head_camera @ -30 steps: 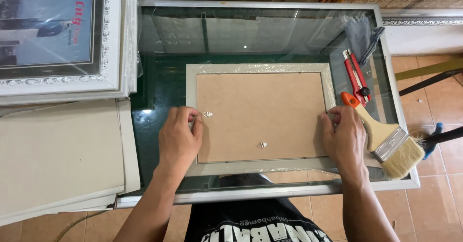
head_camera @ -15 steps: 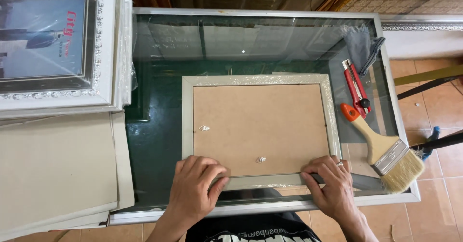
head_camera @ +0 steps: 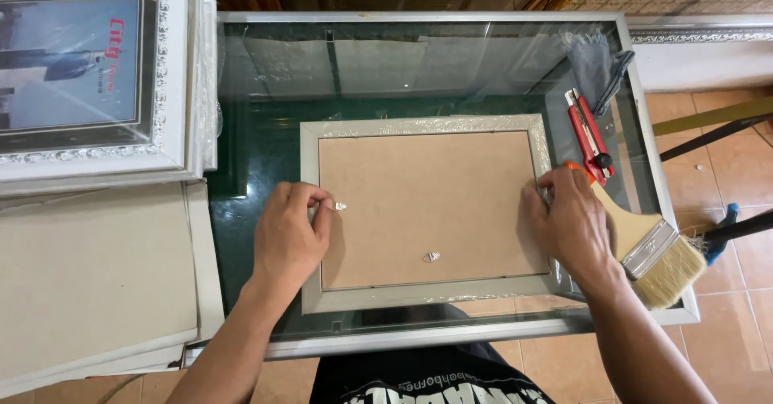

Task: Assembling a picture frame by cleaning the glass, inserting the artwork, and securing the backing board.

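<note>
Glass-topped table (head_camera: 266,66) w/ a metal rim carries a picture frame (head_camera: 427,126) lying face down at its centre, nearer the front edge than the back. Frame is pale silver w/ an embossed border; brown backing board (head_camera: 431,191) fills it. Two small metal hangers on the board: one (head_camera: 341,206) by the frame's left side, one (head_camera: 431,257) near its front side.

Left hand (head_camera: 290,235) lies over the frame's left side, fingers curled, thumb & forefinger pinched at the edge right next to the left hanger. Can't tell if anything is actually gripped between them. Right hand (head_camera: 568,223) rests on the frame's right side, fingers bent down against the edge, pressing, not wrapped round anything.

Just beside the right hand, toward the table's right edge: a paintbrush (head_camera: 644,247) w/ wooden handle, orange tip, metal band & pale bristles pointing to the front-right corner. Behind it a red utility knife (head_camera: 590,134). A grey cloth (head_camera: 592,62) sits at the back-right corner.

Off the table's left edge: a stack of white framed pictures (head_camera: 88,74), & grey boards (head_camera: 93,279) nearer the front. Tiled floor (head_camera: 725,162) on the right.
</note>
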